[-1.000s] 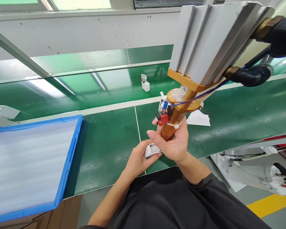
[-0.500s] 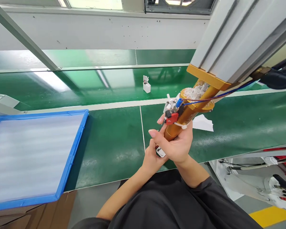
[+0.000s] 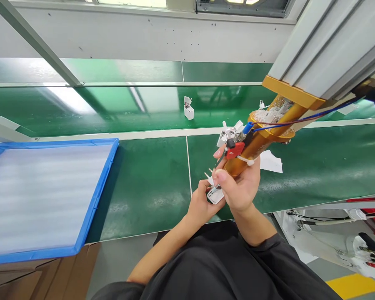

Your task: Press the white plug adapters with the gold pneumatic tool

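Observation:
My right hand (image 3: pixel 241 187) is wrapped round a gold cylindrical hand tool (image 3: pixel 234 164), which hangs down at a slant. A red switch piece (image 3: pixel 235 151) is fixed to the tool's side, with blue and brown wires running up from it. Below the tool's lower end, my left hand (image 3: pixel 203 204) grips a small white plastic housing (image 3: pixel 216 196) with two thin prongs standing up from it. The tool's tip is partly hidden by my right fingers; I cannot tell whether it touches the housing. Just beyond my fingers lie white housings (image 3: pixel 223 136) with raised flaps.
A blue-rimmed tray (image 3: pixel 95 200) lies at the left. Behind, one open white housing (image 3: pixel 189 111) stands on the green strip. White paper (image 3: pixel 270 161) lies right of my hands. A large grey metal beam (image 3: pixel 321 54) slants in from the upper right.
The tool and my right hand sit slightly further right in view. More of the white housing and its prongs shows in my left hand. The whole view has shifted a little.

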Demonstrator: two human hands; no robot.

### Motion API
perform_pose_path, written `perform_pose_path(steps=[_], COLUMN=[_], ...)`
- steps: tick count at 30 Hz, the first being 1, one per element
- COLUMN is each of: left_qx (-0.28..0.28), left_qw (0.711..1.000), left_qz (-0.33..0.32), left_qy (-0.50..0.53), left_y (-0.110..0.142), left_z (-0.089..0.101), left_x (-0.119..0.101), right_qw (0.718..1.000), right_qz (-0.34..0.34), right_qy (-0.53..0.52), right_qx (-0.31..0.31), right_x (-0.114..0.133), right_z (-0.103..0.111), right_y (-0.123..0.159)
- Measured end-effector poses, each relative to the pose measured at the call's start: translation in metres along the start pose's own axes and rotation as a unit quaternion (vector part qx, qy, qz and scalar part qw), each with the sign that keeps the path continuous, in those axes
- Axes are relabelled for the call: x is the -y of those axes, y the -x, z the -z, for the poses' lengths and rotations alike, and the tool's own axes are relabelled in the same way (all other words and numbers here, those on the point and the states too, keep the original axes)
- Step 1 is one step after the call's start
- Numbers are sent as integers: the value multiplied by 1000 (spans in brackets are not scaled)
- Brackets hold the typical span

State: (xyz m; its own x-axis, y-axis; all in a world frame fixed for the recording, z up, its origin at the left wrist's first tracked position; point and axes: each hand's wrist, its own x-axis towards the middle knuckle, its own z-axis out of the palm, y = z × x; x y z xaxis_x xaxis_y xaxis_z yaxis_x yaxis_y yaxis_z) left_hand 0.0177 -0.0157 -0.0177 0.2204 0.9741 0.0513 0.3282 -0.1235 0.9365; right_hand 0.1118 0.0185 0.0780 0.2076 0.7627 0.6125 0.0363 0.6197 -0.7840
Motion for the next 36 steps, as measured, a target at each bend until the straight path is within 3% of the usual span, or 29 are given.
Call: perform_pose_path(steps=[3, 6, 12, 15, 19, 22, 28, 32, 36], left_qx=[0, 3, 72, 93, 93, 93, 157, 126, 43], left_qw=[1000, 999, 988, 985, 992, 989, 984, 988, 999], left_qz=[0, 48, 128, 129, 73, 72, 83, 80, 6], left_qy=[-10, -25, 50, 59, -32, -94, -7, 43, -25], left_y=[-5, -8, -5, -4, -8, -13, -35, -45, -42], left_z=[11, 28, 58, 62, 65, 69, 69, 58, 52], left_x=[-1, 1, 5, 5, 8, 18, 34, 35, 33], right_qw=[999, 997, 997, 997, 996, 995, 993, 993, 993], right_qz=[-27, -41, -44, -39, -38, -49, -68, -85, -98], right_qy=[-31, -68, -41, -43, -50, -49, -58, -28, -14], right_qx=[5, -1, -48, -58, -65, -67, -74, -76, -64], right_x=[-6, -5, -4, -8, -11, -12, -16, -18, -18], right_z=[5, 9, 17, 21, 25, 27, 32, 36, 39], right_y=[1, -1, -6, -8, -9, -9, -6, -5, -4])
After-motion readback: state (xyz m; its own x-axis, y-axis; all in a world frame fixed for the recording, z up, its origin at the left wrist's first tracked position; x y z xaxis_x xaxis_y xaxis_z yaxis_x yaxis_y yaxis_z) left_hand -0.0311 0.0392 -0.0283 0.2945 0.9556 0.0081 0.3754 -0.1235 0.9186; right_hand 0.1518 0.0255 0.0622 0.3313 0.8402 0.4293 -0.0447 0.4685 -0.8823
